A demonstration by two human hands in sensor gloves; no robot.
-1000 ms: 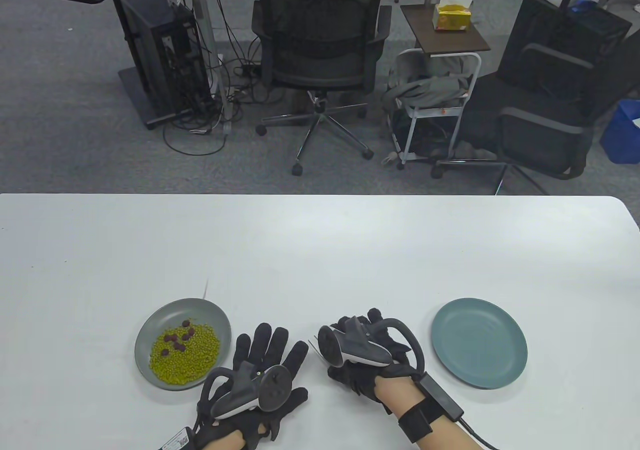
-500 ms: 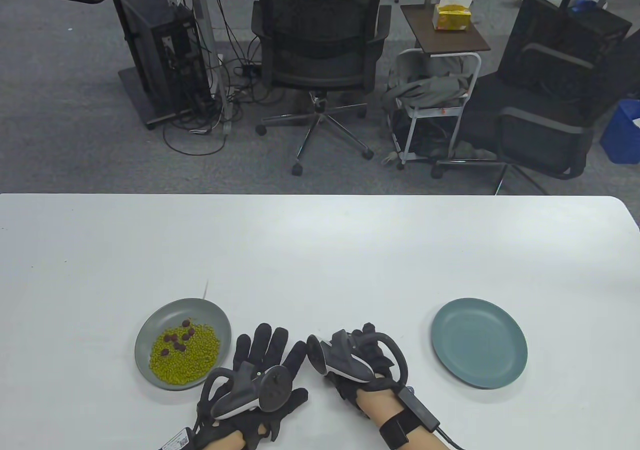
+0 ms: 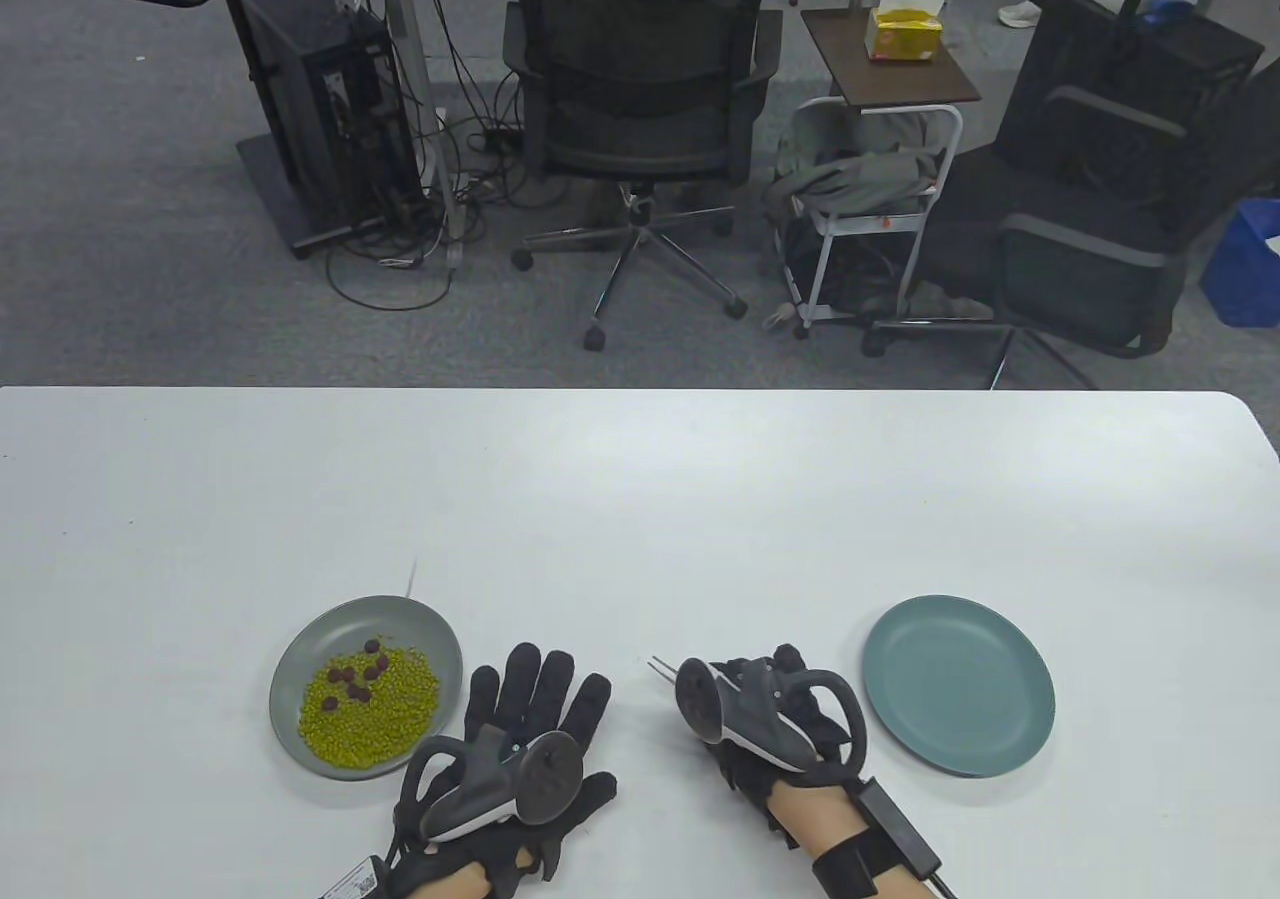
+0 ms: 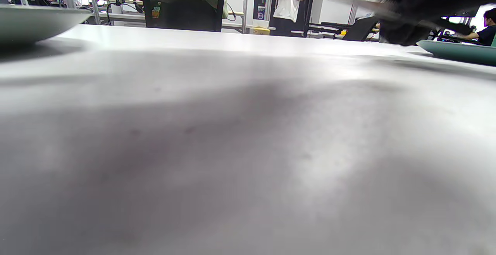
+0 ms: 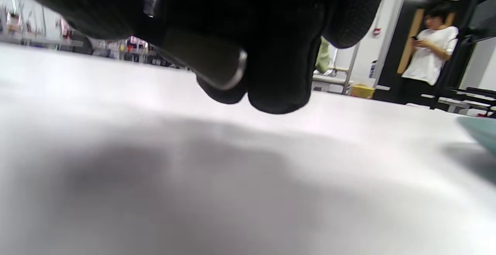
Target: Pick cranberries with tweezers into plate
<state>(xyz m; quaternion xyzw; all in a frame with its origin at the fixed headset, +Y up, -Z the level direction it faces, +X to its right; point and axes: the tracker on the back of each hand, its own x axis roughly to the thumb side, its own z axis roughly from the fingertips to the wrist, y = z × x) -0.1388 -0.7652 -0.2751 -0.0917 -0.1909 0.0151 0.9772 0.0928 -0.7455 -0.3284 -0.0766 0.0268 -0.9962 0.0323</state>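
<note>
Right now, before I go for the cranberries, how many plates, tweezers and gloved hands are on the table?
Plates: 2 (grey plate, teal plate)
Tweezers: 1
Gloved hands: 2 (left hand, right hand)
Total: 5

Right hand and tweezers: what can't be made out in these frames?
- Grip on the tweezers: table view, tracker covers the right hand; only the tips show.
- Tweezer tips: right wrist view, hidden behind the fingers.
- Cranberries: too small to count in table view.
</note>
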